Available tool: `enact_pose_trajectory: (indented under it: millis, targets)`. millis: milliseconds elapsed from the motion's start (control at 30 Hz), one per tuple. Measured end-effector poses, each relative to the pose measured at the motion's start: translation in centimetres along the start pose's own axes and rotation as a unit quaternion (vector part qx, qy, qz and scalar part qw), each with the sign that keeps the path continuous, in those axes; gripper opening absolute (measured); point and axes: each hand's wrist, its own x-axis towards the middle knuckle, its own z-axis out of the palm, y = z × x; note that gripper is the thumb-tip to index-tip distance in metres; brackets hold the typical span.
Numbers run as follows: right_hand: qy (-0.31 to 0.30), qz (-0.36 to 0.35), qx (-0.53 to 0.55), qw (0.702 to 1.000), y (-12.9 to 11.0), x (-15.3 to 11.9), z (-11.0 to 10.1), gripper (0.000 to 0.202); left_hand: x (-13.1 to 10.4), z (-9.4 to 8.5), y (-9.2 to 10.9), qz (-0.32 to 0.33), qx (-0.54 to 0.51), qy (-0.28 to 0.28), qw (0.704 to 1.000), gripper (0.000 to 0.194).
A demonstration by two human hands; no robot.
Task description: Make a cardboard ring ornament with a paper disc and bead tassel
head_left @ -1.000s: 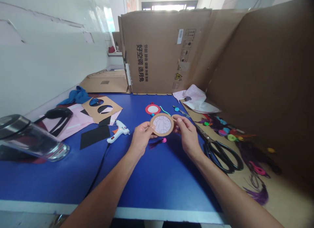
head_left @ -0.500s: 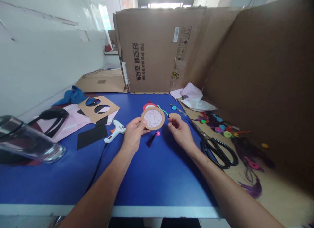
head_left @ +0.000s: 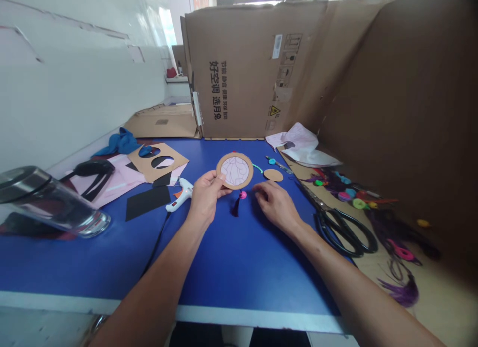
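Over the middle of the blue worktop (head_left: 233, 272), seen from the head camera, a paper-filled ring (head_left: 235, 171) sits in the left hand (head_left: 207, 192) alone. That hand's grip is closed on the ring's left edge, thumb on the front and fingers behind. A second ago both hands were up at the ring; now the right hand (head_left: 274, 200) has come away, and it rests below and to the right of the ring, apart from it. Its fingers curl loosely, a half-open grip with nothing visible in it.

With that hand withdrawn, a small brown disc (head_left: 273, 175) shows whole on the worktop, just right of the ring. The ring now blocks nearly all of the red piece (head_left: 234, 152), leaving a speck of red above its top edge, while a green cord (head_left: 257, 168) peeks out at its right. Just below the ring are a pink bead (head_left: 243, 194) and a dark tassel (head_left: 235, 207); whether they hang from it I cannot tell. Left of the ring, the left hand now covers the tip of the glue gun (head_left: 179, 197). In effect, the ring depends on one hand, and the other is free.
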Motion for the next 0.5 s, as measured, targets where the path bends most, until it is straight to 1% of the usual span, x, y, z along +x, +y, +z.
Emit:
enact_pose_trajectory:
  millis: [67, 133, 200, 267, 333, 500]
  targets:
    - [0.028, 0.029, 0.065, 0.997, -0.4, 0.1, -0.1, 0.023, -0.1, 0.0, 0.1, 0.002, 0.002, -0.002, 1.000, 0.040]
    - [0.045, 0.076, 0.164, 0.983, -0.9, 0.3, -0.3, 0.022, -0.2, 0.1, 0.0, 0.002, 0.008, -0.004, 1.000, 0.038]
    - [0.039, 0.117, 0.276, 0.953, -1.4, 0.5, -0.6, 0.029, -0.3, 0.2, -0.1, -0.001, 0.014, -0.010, 1.000, 0.037]
    - [0.026, 0.136, 0.364, 0.921, -1.9, 0.6, -1.0, 0.037, -0.5, 0.4, -0.3, -0.005, 0.017, -0.015, 1.000, 0.036]
    - [0.020, 0.136, 0.406, 0.903, -2.4, 0.6, -1.4, 0.044, -0.6, 0.6, -0.5, -0.007, 0.020, -0.017, 1.000, 0.035]
    - [0.013, 0.125, 0.440, 0.889, -3.4, 0.6, -1.5, 0.047, -0.8, 0.8, -0.9, -0.007, 0.026, -0.025, 0.999, 0.036]
